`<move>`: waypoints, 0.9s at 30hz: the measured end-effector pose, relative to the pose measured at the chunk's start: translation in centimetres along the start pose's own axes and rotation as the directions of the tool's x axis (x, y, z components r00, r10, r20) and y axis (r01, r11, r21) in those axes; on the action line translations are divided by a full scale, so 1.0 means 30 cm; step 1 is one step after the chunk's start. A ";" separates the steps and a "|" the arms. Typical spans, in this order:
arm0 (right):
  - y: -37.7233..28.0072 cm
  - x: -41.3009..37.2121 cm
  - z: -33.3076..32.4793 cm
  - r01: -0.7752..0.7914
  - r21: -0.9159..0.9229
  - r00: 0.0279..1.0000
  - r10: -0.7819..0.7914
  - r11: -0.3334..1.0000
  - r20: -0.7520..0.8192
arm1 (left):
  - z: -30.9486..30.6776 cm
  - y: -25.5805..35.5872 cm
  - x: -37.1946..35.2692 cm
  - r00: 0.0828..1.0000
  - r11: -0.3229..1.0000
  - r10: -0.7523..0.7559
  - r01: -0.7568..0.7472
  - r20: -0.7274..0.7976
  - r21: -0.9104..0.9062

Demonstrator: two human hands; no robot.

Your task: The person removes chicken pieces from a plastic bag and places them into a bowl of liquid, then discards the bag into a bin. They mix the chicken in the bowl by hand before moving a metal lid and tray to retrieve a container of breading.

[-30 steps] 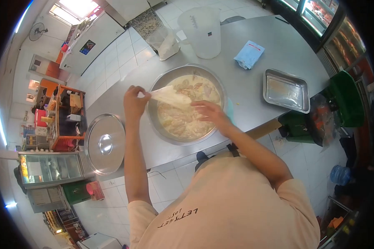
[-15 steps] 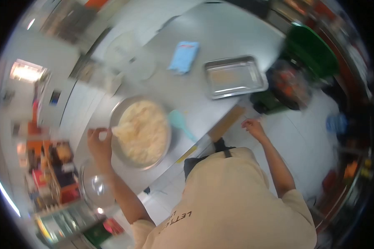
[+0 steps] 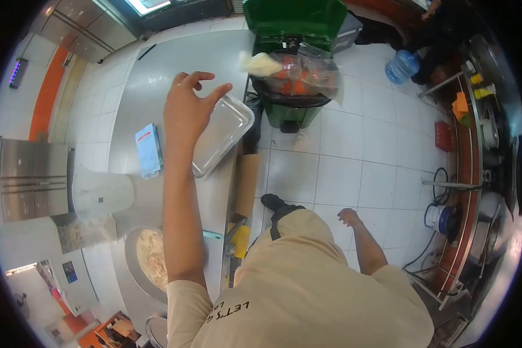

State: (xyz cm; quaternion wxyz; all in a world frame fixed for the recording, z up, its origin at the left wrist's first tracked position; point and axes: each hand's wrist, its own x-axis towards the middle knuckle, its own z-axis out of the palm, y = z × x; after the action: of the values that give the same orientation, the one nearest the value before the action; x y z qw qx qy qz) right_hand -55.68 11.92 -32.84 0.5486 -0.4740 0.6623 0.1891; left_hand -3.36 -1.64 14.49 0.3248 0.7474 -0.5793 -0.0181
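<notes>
Now: left hand [image 3: 188, 110] open, fingers spread, holding nothing, raised over the metal tray [image 3: 229, 127]. Pale wrapper [image 3: 262, 64] sits clear of its fingertips, just beyond, at the green bin [image 3: 293, 17] rim. Right hand [image 3: 349, 216] hangs loosely open, empty, above the floor tiles [image 3: 342, 156].

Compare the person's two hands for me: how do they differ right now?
The left hand is stretched forward over the steel table, by the metal tray. The right hand hangs low beside the body, over the tiled floor. The left hand's fingers are spread wide, while the right hand's are loosely curled. Both hands are bare and hold nothing.
</notes>
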 end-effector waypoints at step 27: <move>-1.080 -0.056 0.215 0.479 -0.736 0.814 0.074 0.478 0.577 | 0.208 -0.187 -2.296 -0.115 -0.157 -0.985 0.898 0.126 -0.410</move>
State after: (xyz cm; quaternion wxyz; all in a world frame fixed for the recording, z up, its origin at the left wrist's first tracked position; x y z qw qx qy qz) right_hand -25.18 2.07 -24.70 0.4194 -0.6870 0.2330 0.5457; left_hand -23.71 56.59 -17.31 0.4008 0.8461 0.2226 -0.2718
